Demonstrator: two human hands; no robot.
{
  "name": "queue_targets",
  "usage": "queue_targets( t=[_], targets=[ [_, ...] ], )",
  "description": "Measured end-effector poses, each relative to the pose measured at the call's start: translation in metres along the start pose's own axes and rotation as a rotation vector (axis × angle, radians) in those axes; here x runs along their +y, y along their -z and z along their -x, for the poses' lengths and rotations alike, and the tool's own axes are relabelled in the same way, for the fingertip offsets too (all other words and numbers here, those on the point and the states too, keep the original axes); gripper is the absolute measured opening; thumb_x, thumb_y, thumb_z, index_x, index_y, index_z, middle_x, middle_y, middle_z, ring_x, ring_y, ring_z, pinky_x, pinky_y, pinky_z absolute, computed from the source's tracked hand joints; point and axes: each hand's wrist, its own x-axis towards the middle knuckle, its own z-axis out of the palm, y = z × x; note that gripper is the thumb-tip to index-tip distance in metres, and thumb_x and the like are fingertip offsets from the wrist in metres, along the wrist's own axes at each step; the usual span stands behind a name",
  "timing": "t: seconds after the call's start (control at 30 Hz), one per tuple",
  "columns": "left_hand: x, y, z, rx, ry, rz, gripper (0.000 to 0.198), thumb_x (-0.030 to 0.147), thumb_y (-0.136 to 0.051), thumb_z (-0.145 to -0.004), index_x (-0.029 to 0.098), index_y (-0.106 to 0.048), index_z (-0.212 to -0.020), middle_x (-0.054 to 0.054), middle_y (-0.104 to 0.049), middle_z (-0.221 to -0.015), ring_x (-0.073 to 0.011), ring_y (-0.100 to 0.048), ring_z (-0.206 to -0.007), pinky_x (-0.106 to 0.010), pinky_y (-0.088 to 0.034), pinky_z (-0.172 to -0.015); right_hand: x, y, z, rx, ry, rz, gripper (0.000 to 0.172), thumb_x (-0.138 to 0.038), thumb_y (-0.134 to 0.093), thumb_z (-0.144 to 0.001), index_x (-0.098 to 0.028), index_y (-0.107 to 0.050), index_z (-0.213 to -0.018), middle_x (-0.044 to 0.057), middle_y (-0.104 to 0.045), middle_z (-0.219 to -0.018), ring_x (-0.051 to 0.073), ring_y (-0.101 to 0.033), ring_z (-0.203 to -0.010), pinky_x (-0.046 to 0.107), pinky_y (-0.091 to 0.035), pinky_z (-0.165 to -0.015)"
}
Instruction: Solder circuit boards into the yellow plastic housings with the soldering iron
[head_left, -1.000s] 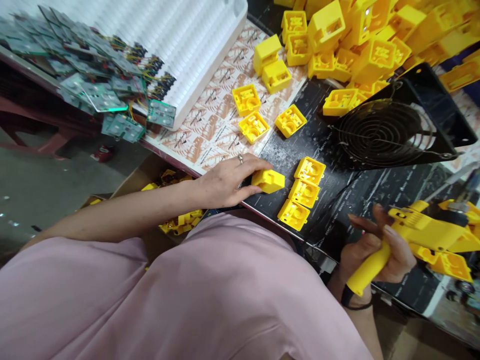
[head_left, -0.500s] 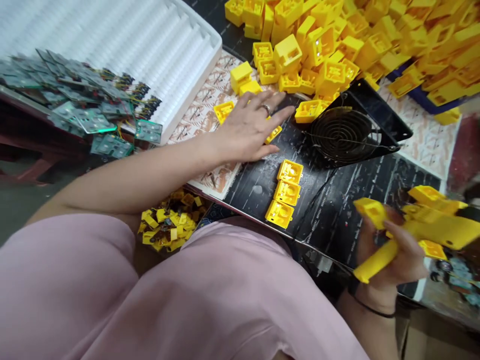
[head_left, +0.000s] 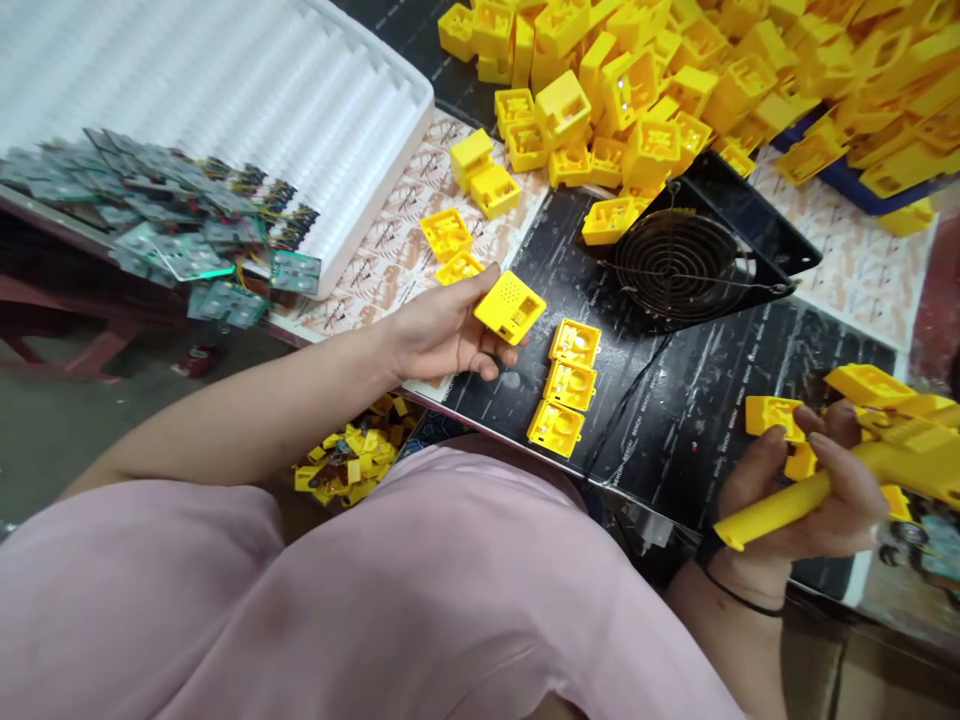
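Observation:
My left hand (head_left: 450,330) grips a small yellow plastic case (head_left: 511,307) between thumb and fingers. Its outer face, with a cluster of small holes and a rectangular opening, is turned up. To its right, several open yellow cases (head_left: 571,385) lie in a short row on the black table, hollow side up. My right hand (head_left: 810,490) is closed around a yellow tool with a rod-like handle (head_left: 772,512); its kind is unclear. Thumb and fingertips of that hand touch another open yellow case (head_left: 771,412). The tool's far end is blurred.
A black fan (head_left: 675,265) stands beyond the row, its cable crossing the table. Behind it is a large heap of yellow cases (head_left: 637,90). A white foam tray (head_left: 360,150) bears green circuit boards (head_left: 180,245) at left. Yellow parts (head_left: 349,460) fill a container below the table edge.
My left hand has lifted off the table and drawn back, palm turned up, with a yellow case in it. My right hand has shifted slightly right with the tool and the case at its fingertips.

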Motion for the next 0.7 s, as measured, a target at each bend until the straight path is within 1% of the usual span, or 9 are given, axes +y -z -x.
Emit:
queue_targets(
  t=[0.07, 0.13, 0.23, 0.33, 0.43, 0.53, 0.57, 0.63, 0.7],
  targets=[
    [-0.006, 0.000, 0.004, 0.003, 0.028, 0.021, 0.085, 0.065, -0.003, -0.109, 0.010, -0.063, -0.135, -0.019, -0.078, -0.096, -0.0237, -0.078, -0.077, -0.033, -0.061, -0.056, -0.002, -0.003, -0.001, -0.002, 0.004, -0.034, 0.041, -0.015, -0.076, -0.085, -0.023, -0.063, -0.124, 0.011, -0.078, -0.127, 0.032, -0.081, -0.108, 0.047, -0.072, -0.087],
    [-0.010, 0.000, 0.009, -0.005, 0.040, 0.055, 0.080, 0.058, -0.005, -0.111, 0.008, -0.062, -0.136, -0.022, -0.078, -0.101, -0.0242, -0.079, -0.080, -0.034, -0.063, -0.058, -0.004, -0.004, 0.000, -0.007, 0.004, -0.055, 0.044, -0.012, -0.076, -0.082, -0.023, -0.064, -0.123, 0.011, -0.078, -0.130, 0.031, -0.081, -0.106, 0.045, -0.073, -0.084],
    [-0.016, -0.001, 0.015, -0.010, 0.019, 0.047, 0.076, 0.054, -0.008, -0.111, 0.006, -0.061, -0.138, -0.024, -0.078, -0.108, -0.0251, -0.080, -0.086, -0.036, -0.065, -0.064, -0.006, -0.005, 0.004, -0.012, -0.020, -0.072, 0.044, -0.011, -0.076, -0.081, -0.023, -0.065, -0.121, 0.010, -0.077, -0.131, 0.032, -0.081, -0.107, 0.044, -0.073, -0.081],
    [-0.020, -0.003, 0.018, -0.011, 0.004, -0.007, 0.079, 0.056, -0.005, -0.111, 0.007, -0.059, -0.141, -0.026, -0.077, -0.117, -0.0258, -0.080, -0.092, -0.037, -0.066, -0.070, -0.009, -0.007, 0.004, -0.013, -0.007, -0.090, 0.044, -0.008, -0.075, -0.082, -0.021, -0.066, -0.123, 0.011, -0.079, -0.125, 0.033, -0.079, -0.113, 0.043, -0.073, -0.085],
    [-0.019, -0.006, 0.019, -0.011, 0.027, 0.072, 0.074, 0.052, -0.008, -0.111, 0.007, -0.059, -0.139, -0.028, -0.076, -0.122, -0.0267, -0.080, -0.094, -0.038, -0.065, -0.071, -0.012, -0.009, 0.002, -0.013, 0.030, -0.086, 0.044, -0.007, -0.075, -0.085, -0.020, -0.067, -0.126, 0.011, -0.080, -0.119, 0.032, -0.078, -0.115, 0.042, -0.072, -0.092],
    [-0.016, -0.009, 0.020, 0.008, 0.085, 0.137, 0.072, 0.050, -0.010, -0.110, 0.006, -0.059, -0.138, -0.029, -0.077, -0.120, -0.0280, -0.079, -0.093, -0.040, -0.064, -0.070, -0.015, -0.010, -0.001, -0.023, 0.047, -0.096, 0.046, -0.006, -0.074, -0.087, -0.021, -0.067, -0.130, 0.009, -0.081, -0.118, 0.029, -0.080, -0.112, 0.040, -0.071, -0.093],
    [-0.015, -0.010, 0.021, 0.028, 0.114, 0.107, 0.074, 0.051, -0.008, -0.110, 0.006, -0.058, -0.139, -0.029, -0.077, -0.119, -0.0283, -0.078, -0.092, -0.041, -0.064, -0.070, -0.017, -0.010, -0.002, -0.030, 0.044, -0.106, 0.047, -0.005, -0.073, -0.087, -0.021, -0.067, -0.131, 0.009, -0.081, -0.119, 0.028, -0.080, -0.113, 0.040, -0.071, -0.092],
    [-0.014, -0.011, 0.024, 0.110, 0.131, -0.103, 0.079, 0.055, -0.006, -0.109, 0.007, -0.057, -0.144, -0.026, -0.077, -0.118, -0.0283, -0.078, -0.092, -0.041, -0.064, -0.070, -0.019, -0.010, -0.003, -0.043, 0.026, -0.121, 0.051, -0.002, -0.072, -0.087, -0.022, -0.067, -0.133, 0.010, -0.080, -0.123, 0.027, -0.079, -0.114, 0.037, -0.071, -0.090],
    [-0.013, -0.014, 0.031, 0.215, 0.086, -0.382, 0.073, 0.061, -0.022, -0.108, 0.012, -0.055, -0.152, -0.021, -0.075, -0.126, -0.0304, -0.075, -0.105, -0.044, -0.064, -0.080, -0.020, -0.009, -0.003, -0.044, 0.019, -0.134, 0.054, 0.001, -0.071, -0.086, -0.023, -0.067, -0.135, 0.010, -0.079, -0.128, 0.026, -0.078, -0.116, 0.032, -0.070, -0.089]
  ],
)
